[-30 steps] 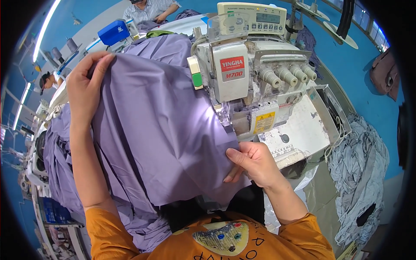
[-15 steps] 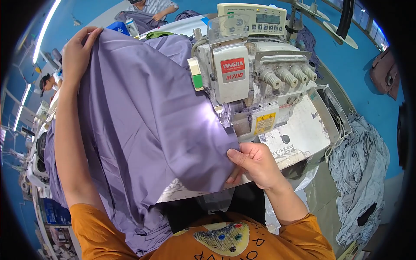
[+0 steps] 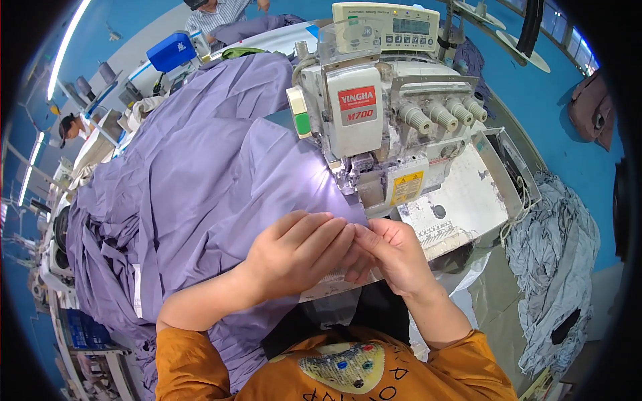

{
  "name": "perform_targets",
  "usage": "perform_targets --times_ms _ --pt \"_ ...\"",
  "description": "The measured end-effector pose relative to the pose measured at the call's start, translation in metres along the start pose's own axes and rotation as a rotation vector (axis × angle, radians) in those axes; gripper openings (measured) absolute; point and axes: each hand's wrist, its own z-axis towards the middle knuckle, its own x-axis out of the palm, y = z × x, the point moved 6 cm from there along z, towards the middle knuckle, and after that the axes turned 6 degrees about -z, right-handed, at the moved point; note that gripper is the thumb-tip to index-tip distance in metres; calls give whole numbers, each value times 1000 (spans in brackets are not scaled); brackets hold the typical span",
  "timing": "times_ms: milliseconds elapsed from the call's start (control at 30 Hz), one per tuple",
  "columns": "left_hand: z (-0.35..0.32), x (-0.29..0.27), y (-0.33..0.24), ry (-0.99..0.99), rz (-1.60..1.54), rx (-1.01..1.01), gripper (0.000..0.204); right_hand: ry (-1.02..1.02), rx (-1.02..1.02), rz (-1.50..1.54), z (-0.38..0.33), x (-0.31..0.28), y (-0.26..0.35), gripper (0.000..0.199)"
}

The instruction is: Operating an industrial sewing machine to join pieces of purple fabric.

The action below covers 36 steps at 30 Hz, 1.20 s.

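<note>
A large purple fabric [image 3: 194,180] spreads over the machine bed and hangs down toward my lap on the left. Its right edge lies by the needle area of a white overlock sewing machine [image 3: 356,120], lit by the machine's lamp. Just in front of that spot, my right hand [image 3: 398,257] pinches the fabric's edge between thumb and fingers. My left hand [image 3: 301,250] meets it there, fingers bent and closed over the same edge; its fingertips are partly hidden, but cloth runs into them.
A control panel [image 3: 386,28] tops the machine. To the right stand an open metal tray [image 3: 505,167] and a heap of grey-blue cloth [image 3: 555,274]. Behind, a blue box-shaped device [image 3: 171,51] stands near another person in a striped shirt [image 3: 221,20]. Thread cones are at the far left.
My left hand has let go of the fabric's raised far-left corner and come down beside my right hand. The fabric has dropped into folds on the left. My right hand stays nearly in place.
</note>
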Motion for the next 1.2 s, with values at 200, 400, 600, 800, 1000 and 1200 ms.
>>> perform_targets --times_ms 200,400,600,800,1000,1200 --pt "-4 -4 -5 -13 -12 95 29 -404 -229 -517 -12 -7 2 21" --pt "1 -9 2 -1 -60 15 31 -568 -960 -1438 -31 21 31 45" --pt "5 -11 18 60 -70 -56 30 -617 -945 -1502 -24 21 42 32" --pt "17 -5 52 66 -118 -138 25 -631 -1029 -1492 -17 26 55 25" --pt "21 3 88 -31 -50 -305 13 -623 -1209 -1442 6 61 87 34" --pt "-2 3 111 52 -33 -452 21 -517 -1059 -1480 12 75 91 26"
